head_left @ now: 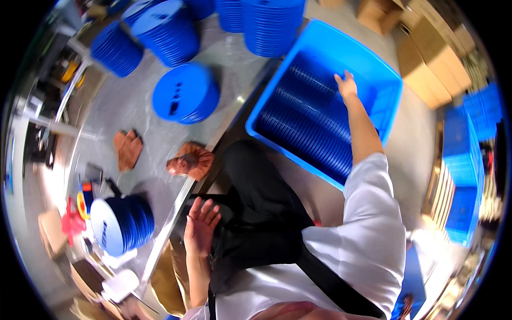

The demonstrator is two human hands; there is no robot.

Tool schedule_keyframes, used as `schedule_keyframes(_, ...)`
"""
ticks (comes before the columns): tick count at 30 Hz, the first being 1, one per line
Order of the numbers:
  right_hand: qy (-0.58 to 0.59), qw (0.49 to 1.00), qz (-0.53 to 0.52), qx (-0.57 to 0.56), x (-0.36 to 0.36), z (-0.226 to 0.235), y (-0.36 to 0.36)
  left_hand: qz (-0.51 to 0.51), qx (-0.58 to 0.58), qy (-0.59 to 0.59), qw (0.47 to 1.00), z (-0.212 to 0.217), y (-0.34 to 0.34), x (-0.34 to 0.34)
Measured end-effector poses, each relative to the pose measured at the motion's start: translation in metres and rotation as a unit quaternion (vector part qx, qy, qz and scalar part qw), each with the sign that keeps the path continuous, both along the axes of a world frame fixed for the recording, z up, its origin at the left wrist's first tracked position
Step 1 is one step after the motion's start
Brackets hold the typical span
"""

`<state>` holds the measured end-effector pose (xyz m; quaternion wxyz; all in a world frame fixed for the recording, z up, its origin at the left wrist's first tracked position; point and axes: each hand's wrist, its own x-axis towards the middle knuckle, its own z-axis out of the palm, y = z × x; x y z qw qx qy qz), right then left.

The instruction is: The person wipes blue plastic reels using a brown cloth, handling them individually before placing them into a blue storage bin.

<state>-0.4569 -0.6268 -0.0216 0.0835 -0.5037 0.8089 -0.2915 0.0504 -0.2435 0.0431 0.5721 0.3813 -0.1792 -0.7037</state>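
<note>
My right hand (346,86) reaches over the far right side of a bright blue plastic bin (328,41), fingers apart, with nothing visible in it. Rows of thin dark blue discs (306,125) stand on edge inside, packed side by side; the hand is just above or beside their far end, and contact cannot be made out. My left hand (202,226) is raised near my lap by the table edge, palm up, fingers spread and holding nothing. Closest to it on the metal table (160,140) lies a crumpled brown glove (193,161).
Tall stacks of blue discs (166,34) and a lower stack (184,92) stand on the table. Another brown glove (128,149) lies there. A blue disc bundle with a pale end (109,226) rests on its side. Cardboard boxes (434,61) and blue crates (461,170) stand at right.
</note>
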Motion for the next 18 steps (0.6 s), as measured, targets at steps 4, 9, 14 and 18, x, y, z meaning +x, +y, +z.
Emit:
schedule_keyframes(4, 0.062, 0.981, 0.103, -0.150, 0.040, -0.006, 0.027, 0.144, 0.009, -0.045, 0.988, 0.009, 0.059, 0.015)
schedule_keyframes(9, -0.039, 0.904, 0.327, -0.274, 0.182, 0.077, 0.112, 0.505, 0.041, -0.128, 0.852, -0.007, 0.087, 0.054)
schedule_keyframes(14, -0.309, 0.621, 0.688, -0.214, 0.375, 0.111, 0.213, 0.669, 0.021, -0.180, 0.721, -0.009, 0.103, 0.105)
schedule_keyframes(18, -0.485, 0.512, 0.705, 0.073, 0.496, 0.115, 0.245, 0.630, 0.033, -0.180, 0.755, -0.001, 0.075, 0.139)
